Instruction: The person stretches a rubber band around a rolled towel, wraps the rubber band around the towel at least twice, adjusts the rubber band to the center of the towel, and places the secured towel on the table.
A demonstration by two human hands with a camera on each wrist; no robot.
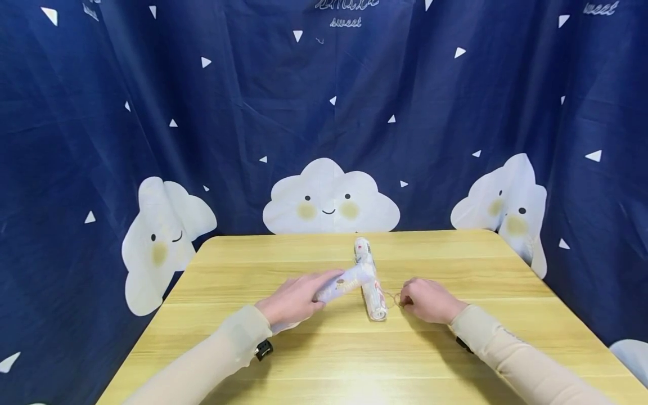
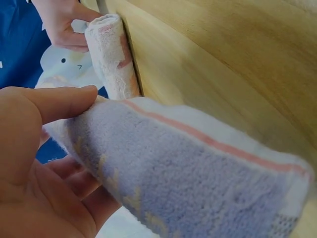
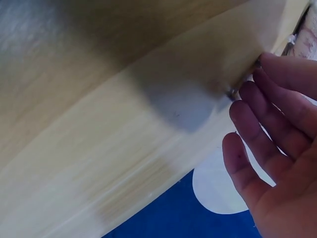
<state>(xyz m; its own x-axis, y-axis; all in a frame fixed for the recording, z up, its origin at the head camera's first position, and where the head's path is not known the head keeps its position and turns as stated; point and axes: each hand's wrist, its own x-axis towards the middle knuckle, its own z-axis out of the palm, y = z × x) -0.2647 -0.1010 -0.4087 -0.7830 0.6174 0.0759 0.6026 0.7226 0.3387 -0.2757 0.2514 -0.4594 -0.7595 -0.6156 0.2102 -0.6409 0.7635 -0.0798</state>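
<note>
My left hand (image 1: 298, 298) grips one end of a folded or rolled purple towel (image 1: 341, 285), thumb on one side and fingers on the other. In the left wrist view this towel (image 2: 188, 163) shows a white edge with a pink stripe. Its far end overlaps a white patterned rolled towel (image 1: 375, 298) lying lengthwise on the table. To the right of that roll, my right hand (image 1: 430, 300) pinches a thin, string-like loop (image 1: 396, 300) between thumb and forefinger, close to the tabletop. The loop's far end near the white roll is hard to make out.
The wooden table (image 1: 314, 365) ends at a rounded back edge, close to the white roll's far end. Behind and at both sides hangs a dark blue curtain (image 1: 283, 101) with clouds and triangles. A small black strap part (image 1: 264, 350) shows at the left wrist.
</note>
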